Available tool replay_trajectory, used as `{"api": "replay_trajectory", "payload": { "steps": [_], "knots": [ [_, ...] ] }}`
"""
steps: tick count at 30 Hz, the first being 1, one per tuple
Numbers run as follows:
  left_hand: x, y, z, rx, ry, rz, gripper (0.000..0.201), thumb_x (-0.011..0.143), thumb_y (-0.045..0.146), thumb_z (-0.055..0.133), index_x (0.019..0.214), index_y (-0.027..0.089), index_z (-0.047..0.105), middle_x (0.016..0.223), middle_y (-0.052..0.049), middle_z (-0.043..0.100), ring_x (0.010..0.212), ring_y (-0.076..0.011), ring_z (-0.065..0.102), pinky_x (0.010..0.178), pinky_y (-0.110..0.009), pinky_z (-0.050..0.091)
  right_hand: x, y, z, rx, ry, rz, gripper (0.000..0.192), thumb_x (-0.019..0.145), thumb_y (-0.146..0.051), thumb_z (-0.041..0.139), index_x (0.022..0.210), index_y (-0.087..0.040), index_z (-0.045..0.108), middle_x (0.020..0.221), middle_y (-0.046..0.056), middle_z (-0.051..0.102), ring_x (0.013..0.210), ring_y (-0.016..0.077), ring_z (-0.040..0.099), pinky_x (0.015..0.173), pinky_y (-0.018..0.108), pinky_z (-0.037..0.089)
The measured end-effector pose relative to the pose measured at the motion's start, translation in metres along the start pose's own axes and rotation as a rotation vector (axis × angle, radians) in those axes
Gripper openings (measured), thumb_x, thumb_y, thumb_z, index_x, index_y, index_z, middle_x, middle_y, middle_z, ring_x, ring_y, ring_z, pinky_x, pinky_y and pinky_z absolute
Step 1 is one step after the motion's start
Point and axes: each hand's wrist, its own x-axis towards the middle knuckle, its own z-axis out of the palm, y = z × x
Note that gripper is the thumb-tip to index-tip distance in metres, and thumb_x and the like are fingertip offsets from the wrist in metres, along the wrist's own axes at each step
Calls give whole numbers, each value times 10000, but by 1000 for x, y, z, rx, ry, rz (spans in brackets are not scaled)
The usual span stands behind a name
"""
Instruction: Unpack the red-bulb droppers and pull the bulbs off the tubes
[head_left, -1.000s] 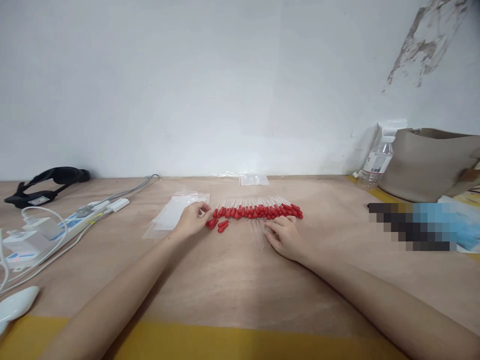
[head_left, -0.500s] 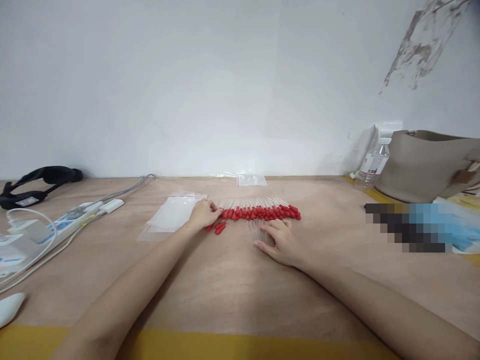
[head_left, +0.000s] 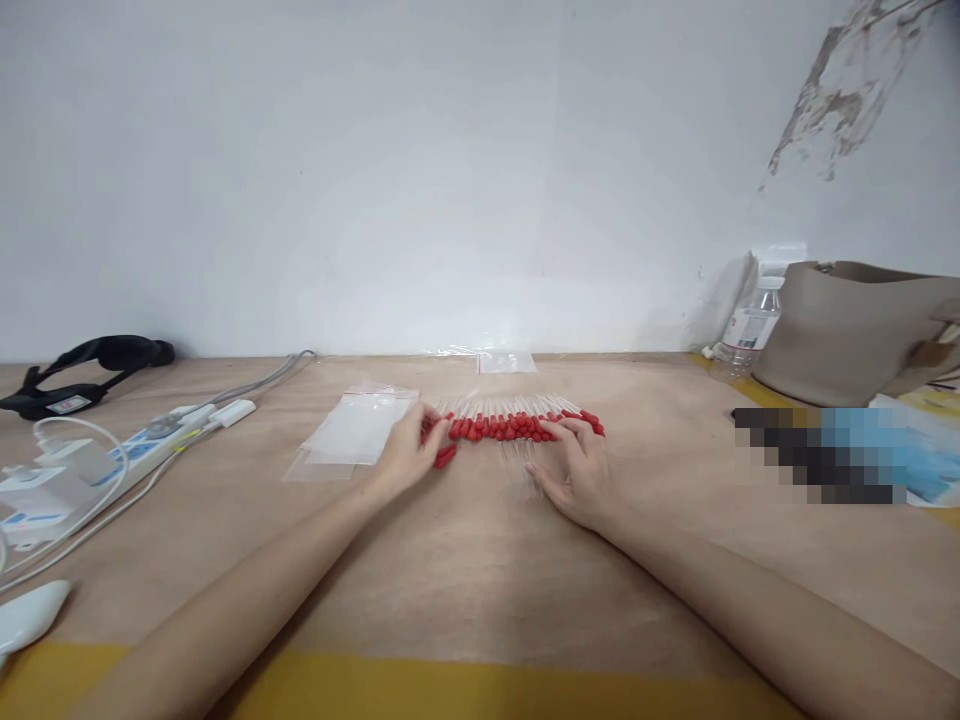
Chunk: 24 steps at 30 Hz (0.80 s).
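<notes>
A row of glass droppers with red rubber bulbs [head_left: 506,427] lies across the table, glass tips toward the wall. More clear tubes [head_left: 516,458] point toward me from the row's near side. At the left end, my left hand [head_left: 409,448] has its thumb and fingers closed around red bulbs; how many is hidden. Just below these fingers lies a loose red bulb [head_left: 445,457]. My right hand [head_left: 583,474] rests at the right part of the row, fingertips on the bulbs, its thumb spread apart beside the clear tubes.
Clear zip bags [head_left: 356,430] lie left of the row, another bag [head_left: 507,362] by the wall. Farther left are a power strip [head_left: 142,450] with cables and a black headset-like strap [head_left: 90,375]. At right stand a plastic bottle [head_left: 754,325] and a grey-beige bag [head_left: 832,330].
My left hand has moved slightly right and nearer, over the loose bulbs. My right hand has shifted right, its fingers moving from the clear tubes onto the red bulbs.
</notes>
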Motion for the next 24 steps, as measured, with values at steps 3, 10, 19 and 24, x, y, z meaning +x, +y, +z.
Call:
{"api": "replay_trajectory", "payload": {
  "steps": [3, 10, 19, 24],
  "knots": [
    [-23, 10, 7, -18, -114, 270, 153, 851, 301, 396, 853, 179, 488, 817, -29, 556, 751, -149, 514, 683, -273, 406, 1, -2, -5, -30, 43, -69, 552, 766, -414, 519, 1245, -171, 389, 1177, 137, 454, 1085, 256, 411, 875, 402, 316],
    [-42, 13, 27, -10, -170, 464, 136, 867, 266, 396, 826, 172, 485, 781, -34, 519, 758, -152, 493, 694, -279, 405, -1, -5, -6, -28, -207, -261, 245, 838, -341, 467, 1023, -228, 581, 867, 35, 627, 845, 164, 505, 879, 405, 226],
    [-39, 24, 31, 77, -133, 586, 198, 842, 317, 462, 973, 187, 533, 954, -62, 565, 884, -185, 492, 786, -326, 386, -2, -10, 1, 50, -310, -257, 223, 867, -251, 400, 781, -192, 597, 677, 12, 585, 723, 134, 483, 828, 351, 240],
    [-38, 28, 30, 177, -202, 624, 252, 882, 318, 380, 839, 180, 586, 812, -54, 572, 785, -168, 480, 728, -316, 362, -2, -13, 2, 105, -345, -251, 301, 879, -261, 357, 666, -177, 553, 609, 1, 566, 652, 120, 468, 800, 339, 247]
  ]
}}
